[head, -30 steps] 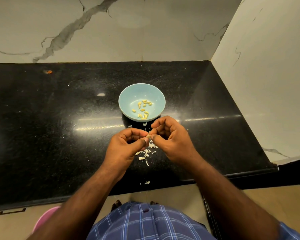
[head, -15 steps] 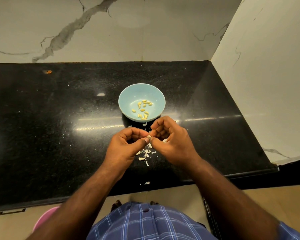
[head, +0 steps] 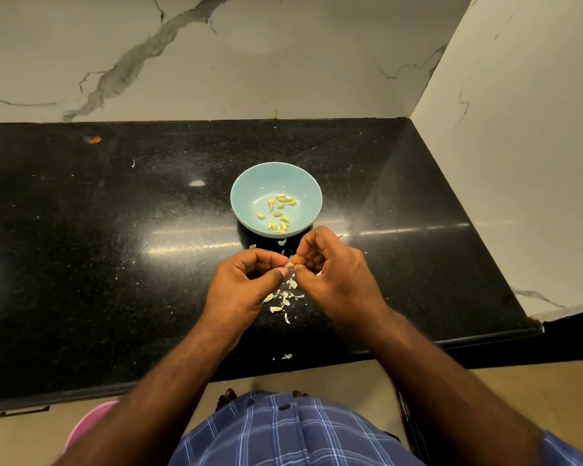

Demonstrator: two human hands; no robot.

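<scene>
Your left hand [head: 246, 284] and right hand [head: 334, 277] meet above the polished black granite countertop [head: 115, 230], at 6 o'clock from the round light-blue bowl [head: 260, 183]. Both hands pinch one small pale seed piece [head: 289, 264] between thumb tip and forefinger tip; the remaining fingers are curled inward. The piece sits at the 3 o'clock edge of your left hand. The bowl holds small yellow peeled kernels [head: 278, 211]. At 6 o'clock from the pinched piece, white husk fragments [head: 285, 299] lie scattered on the countertop.

No legible text, labels, brand names or nos. anywhere on counter, bowl or walls.
</scene>
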